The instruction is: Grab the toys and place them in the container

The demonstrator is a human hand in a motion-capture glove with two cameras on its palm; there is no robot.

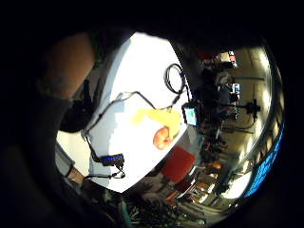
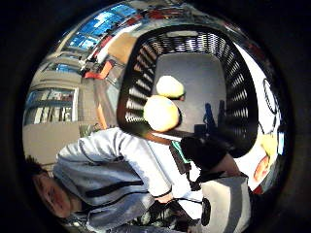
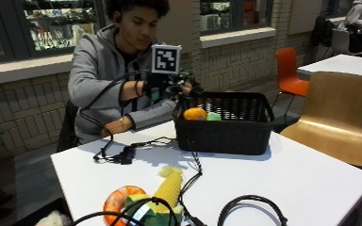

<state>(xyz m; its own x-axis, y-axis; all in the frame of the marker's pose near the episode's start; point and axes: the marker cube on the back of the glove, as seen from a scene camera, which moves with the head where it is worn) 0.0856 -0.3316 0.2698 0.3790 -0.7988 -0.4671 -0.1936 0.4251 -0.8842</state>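
Observation:
My gloved right hand point(image 3: 176, 88) hovers above the near-left rim of the black mesh basket point(image 3: 250, 136), fingers spread and holding nothing. Just below it, an orange round toy point(image 3: 195, 113) sits at rim height inside the basket beside a green toy point(image 3: 213, 116). The thumb side palm view looks down into the basket point(image 2: 233, 97), where two pale round toys point(image 2: 161, 113) point(image 2: 170, 87) show over its grey floor. At the table's front edge lie a yellow corn toy point(image 3: 169, 186) and an orange-red toy point(image 3: 114, 201); the little finger side view shows the corn toy point(image 1: 159, 116) and orange toy point(image 1: 162, 137) too.
Black cables point(image 3: 196, 172) trail across the white table point(image 3: 306, 179), with a small black device point(image 3: 126, 154) near its left edge. A wooden chair point(image 3: 334, 113) stands to the right of the table. The person's bare left forearm point(image 3: 121, 125) rests behind the table edge.

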